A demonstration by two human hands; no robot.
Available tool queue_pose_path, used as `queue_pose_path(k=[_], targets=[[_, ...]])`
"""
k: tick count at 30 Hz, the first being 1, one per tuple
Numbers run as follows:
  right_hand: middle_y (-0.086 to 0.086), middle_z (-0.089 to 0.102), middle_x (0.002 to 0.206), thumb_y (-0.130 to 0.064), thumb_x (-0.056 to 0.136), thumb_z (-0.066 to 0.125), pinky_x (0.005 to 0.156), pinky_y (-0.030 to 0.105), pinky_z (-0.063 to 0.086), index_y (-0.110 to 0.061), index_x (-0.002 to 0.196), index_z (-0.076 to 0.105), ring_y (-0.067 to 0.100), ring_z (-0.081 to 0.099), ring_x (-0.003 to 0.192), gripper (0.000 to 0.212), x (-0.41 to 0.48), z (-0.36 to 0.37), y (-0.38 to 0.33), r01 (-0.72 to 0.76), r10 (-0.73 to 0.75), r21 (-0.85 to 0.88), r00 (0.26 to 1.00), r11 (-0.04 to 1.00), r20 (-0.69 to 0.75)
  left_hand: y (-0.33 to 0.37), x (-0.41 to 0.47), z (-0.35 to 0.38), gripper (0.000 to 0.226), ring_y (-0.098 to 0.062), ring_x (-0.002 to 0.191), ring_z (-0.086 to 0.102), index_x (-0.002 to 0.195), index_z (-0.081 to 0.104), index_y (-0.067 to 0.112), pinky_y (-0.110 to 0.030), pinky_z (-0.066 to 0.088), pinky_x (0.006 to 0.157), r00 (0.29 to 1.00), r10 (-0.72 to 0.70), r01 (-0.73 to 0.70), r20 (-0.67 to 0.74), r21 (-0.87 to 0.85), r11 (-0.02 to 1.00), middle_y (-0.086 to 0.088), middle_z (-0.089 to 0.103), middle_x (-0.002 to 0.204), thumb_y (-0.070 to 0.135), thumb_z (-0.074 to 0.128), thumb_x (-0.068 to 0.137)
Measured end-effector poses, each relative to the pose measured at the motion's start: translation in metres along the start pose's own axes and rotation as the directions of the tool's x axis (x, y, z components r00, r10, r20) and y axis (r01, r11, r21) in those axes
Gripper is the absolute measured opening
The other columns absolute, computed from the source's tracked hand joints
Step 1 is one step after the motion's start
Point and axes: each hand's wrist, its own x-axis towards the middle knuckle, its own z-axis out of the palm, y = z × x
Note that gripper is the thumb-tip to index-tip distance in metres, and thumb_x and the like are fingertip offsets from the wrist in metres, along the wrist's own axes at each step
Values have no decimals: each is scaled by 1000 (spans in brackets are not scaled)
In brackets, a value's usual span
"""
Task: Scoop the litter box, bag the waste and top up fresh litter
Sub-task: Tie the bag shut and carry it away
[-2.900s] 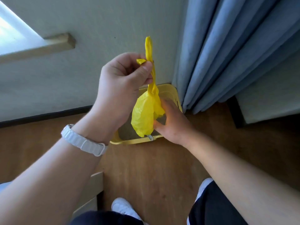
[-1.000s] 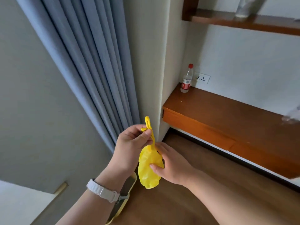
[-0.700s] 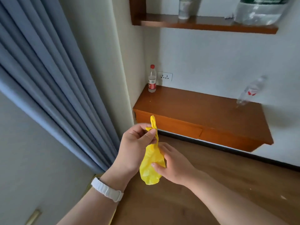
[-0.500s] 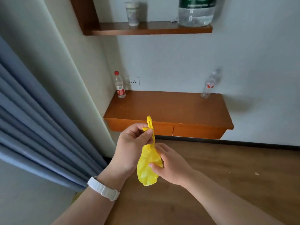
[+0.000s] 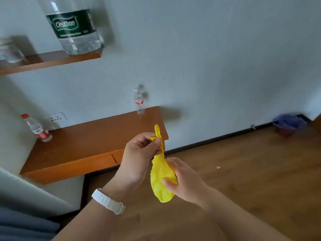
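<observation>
Head view
Bag: your yellow bag (image 5: 162, 178) hangs in the air between your two hands, above the wooden floor (image 5: 243, 171); its neck is twisted shut into a thin tail that sticks up past your left thumb. The lower part bulges, but what is inside cannot be seen through the plastic.
Left grip: your left hand (image 5: 139, 159) is closed, thumb and fingers pinching the twisted neck of the bag. A white band (image 5: 108, 201) sits on that wrist.
Right grip: your right hand (image 5: 184, 181) is curled around the bag's bulging lower part, thumb pressed on its front, fingers behind.
Desk: a low wooden desk (image 5: 86, 141) stands against the wall to your left. On it, a red-capped bottle (image 5: 37, 128) near a wall socket (image 5: 55, 117), and a clear bottle (image 5: 139, 102) at the far corner; their fill levels are too blurred to tell.
Shelf: the shelf (image 5: 48, 62) above carries a large jug (image 5: 74, 26) with a green label, water in its base, and a blurred glass (image 5: 10, 53).
Far corner: a blue and red heap (image 5: 288, 125) on the floor by the wall, too blurred to name.
</observation>
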Motion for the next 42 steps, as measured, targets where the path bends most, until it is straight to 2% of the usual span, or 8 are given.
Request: queue_pose_path(k=[3, 8, 12, 17, 24, 30, 37, 42], targets=[[-17, 42, 137, -56, 89, 52, 100, 26, 42, -34, 139, 40, 5, 45, 122, 57, -23, -40, 42, -69, 71, 33, 995, 997, -70, -5, 20, 68, 29, -15, 66, 58, 74, 72, 18, -26, 53, 67, 995, -4, 3, 102, 19, 1000, -7, 62, 70, -1, 59, 91], [-18, 40, 137, -61, 84, 51, 102, 34, 43, -33, 139, 39, 6, 44, 124, 63, -63, -88, 112, -250, 257, 57, 945, 966, -201, -10, 40, 173, 5, -12, 61, 56, 89, 63, -1, -22, 50, 61, 952, -33, 33, 304, 5, 999, -10, 59, 70, -3, 59, 91], [-17, 42, 135, -55, 83, 53, 98, 33, 45, -33, 138, 39, 7, 46, 119, 61, -94, -121, 147, -371, 385, 106, 879, 923, -281, -22, 56, 240, 12, -16, 60, 53, 84, 62, 5, -26, 46, 59, 895, -78, 82, 440, 11, 997, -7, 59, 66, -4, 59, 91], [-12, 48, 128, -46, 85, 57, 95, 25, 43, -25, 134, 47, 7, 49, 115, 54, -121, -156, 192, -469, 495, 163, 790, 868, -363, -42, 80, 313, 21, -22, 68, 54, 79, 64, 13, -33, 47, 69, 829, -114, 106, 547, 46, 993, -7, 60, 69, -4, 60, 91], [-12, 51, 125, -49, 82, 55, 95, 22, 41, -23, 130, 51, 6, 50, 114, 54, -114, -211, 268, -599, 611, 182, 666, 780, -428, -75, 148, 411, 19, -12, 55, 55, 81, 62, 12, -26, 48, 58, 715, -112, 96, 690, 61, 993, -4, 58, 64, -4, 59, 91], [-10, 51, 126, -54, 81, 51, 95, 23, 39, -24, 134, 48, 10, 50, 117, 61, -82, -260, 339, -686, 685, 209, 550, 697, -478, -91, 224, 489, 22, -10, 59, 56, 81, 59, 15, -26, 49, 64, 587, -88, -5, 805, 113, 994, 2, 59, 65, -2, 54, 94], [-5, 53, 124, -38, 87, 60, 97, 28, 41, -23, 130, 50, 13, 50, 116, 46, -52, -317, 404, -696, 672, 235, 460, 679, -580, -103, 283, 578, 20, -11, 58, 54, 83, 58, 10, -24, 47, 62, 484, -97, 60, 870, 78, 995, -2, 58, 65, -4, 51, 96], [-6, 52, 125, -37, 89, 62, 96, 25, 38, -24, 132, 48, 10, 48, 117, 47, -50, -357, 458, -699, 648, 221, 433, 680, -627, -113, 308, 644, 19, -9, 57, 55, 84, 58, 11, -21, 48, 61, 484, -104, 86, 869, 71, 994, 2, 59, 63, -2, 51, 97]])
